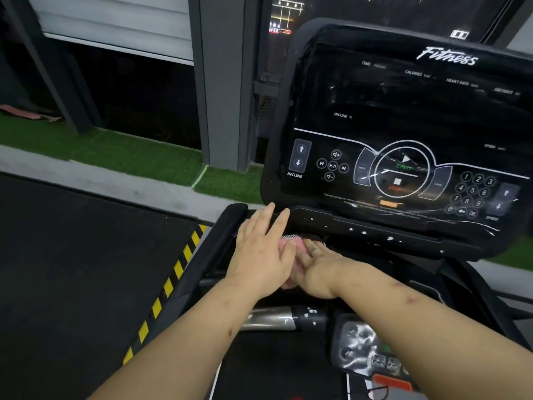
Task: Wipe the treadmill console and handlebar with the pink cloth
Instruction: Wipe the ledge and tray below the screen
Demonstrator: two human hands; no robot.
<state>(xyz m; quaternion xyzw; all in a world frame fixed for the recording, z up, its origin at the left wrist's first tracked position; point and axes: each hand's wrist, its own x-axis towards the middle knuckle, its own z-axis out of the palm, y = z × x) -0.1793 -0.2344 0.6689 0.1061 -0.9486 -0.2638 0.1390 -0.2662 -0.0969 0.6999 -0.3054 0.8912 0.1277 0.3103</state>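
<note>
i see the pink cloth [292,246] sandwiched under both grips on the ledge just below the console [403,125], mostly hidden. the strip that shows runs from near me towards the screen. left grip [261,249] lies flat, fingers straight and spread, tips reaching the console's lower edge. right grip [314,269] presses the cloth with straight fingers angled left. neither is curled round it.

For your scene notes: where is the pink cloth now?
Head view, lower centre: the pink cloth lies under the left hand and right hand, just below the left end of the console.
</note>
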